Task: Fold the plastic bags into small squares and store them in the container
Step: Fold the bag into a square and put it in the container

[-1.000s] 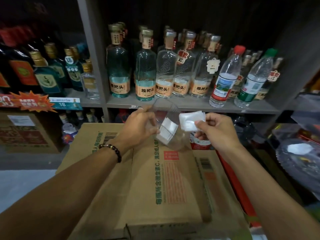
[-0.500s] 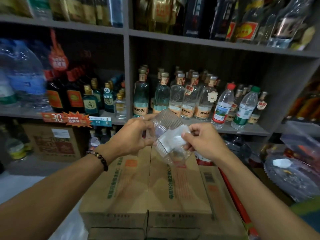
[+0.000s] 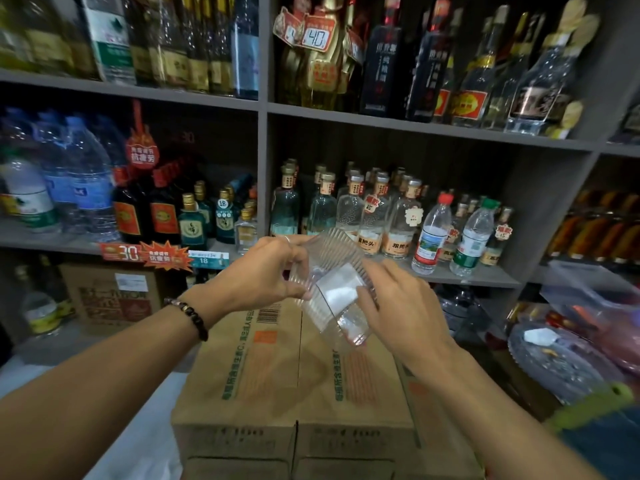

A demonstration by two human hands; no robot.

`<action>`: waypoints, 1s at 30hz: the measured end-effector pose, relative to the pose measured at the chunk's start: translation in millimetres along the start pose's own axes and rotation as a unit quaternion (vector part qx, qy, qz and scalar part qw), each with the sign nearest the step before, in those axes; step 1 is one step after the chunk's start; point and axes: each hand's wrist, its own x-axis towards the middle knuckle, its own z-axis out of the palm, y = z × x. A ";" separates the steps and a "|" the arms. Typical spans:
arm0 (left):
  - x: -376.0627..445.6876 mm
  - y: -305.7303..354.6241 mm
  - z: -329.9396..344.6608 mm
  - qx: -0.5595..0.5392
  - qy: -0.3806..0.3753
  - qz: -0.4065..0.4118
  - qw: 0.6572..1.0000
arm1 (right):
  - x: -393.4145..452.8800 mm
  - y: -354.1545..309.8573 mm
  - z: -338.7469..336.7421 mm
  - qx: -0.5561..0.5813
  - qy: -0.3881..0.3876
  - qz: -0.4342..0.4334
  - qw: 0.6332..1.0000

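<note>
A clear ribbed plastic container (image 3: 329,258) is held tilted in the air above cardboard boxes, its mouth towards the right. My left hand (image 3: 263,271) grips its rim and side. A white folded bag square (image 3: 337,287) lies inside it near the mouth, and another folded white piece (image 3: 351,329) shows at the bottom. My right hand (image 3: 398,306) is at the mouth, its fingers touching the upper square; I cannot tell whether it pinches it.
Two stacked cardboard boxes (image 3: 294,375) stand below my hands. Grey shelves (image 3: 433,275) behind carry many glass and plastic bottles. At the right lie clear plastic bags and a dish with a white piece (image 3: 540,337) on it.
The right hand has brought the folded white square from beside the container into its mouth. My head has tilted up, so higher shelves show.
</note>
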 end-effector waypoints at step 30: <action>15.2 4.4 25.7 0.016 -0.084 0.058 0.995 | -14.4 8.0 12.7 -0.001 -0.308 -0.159 0.938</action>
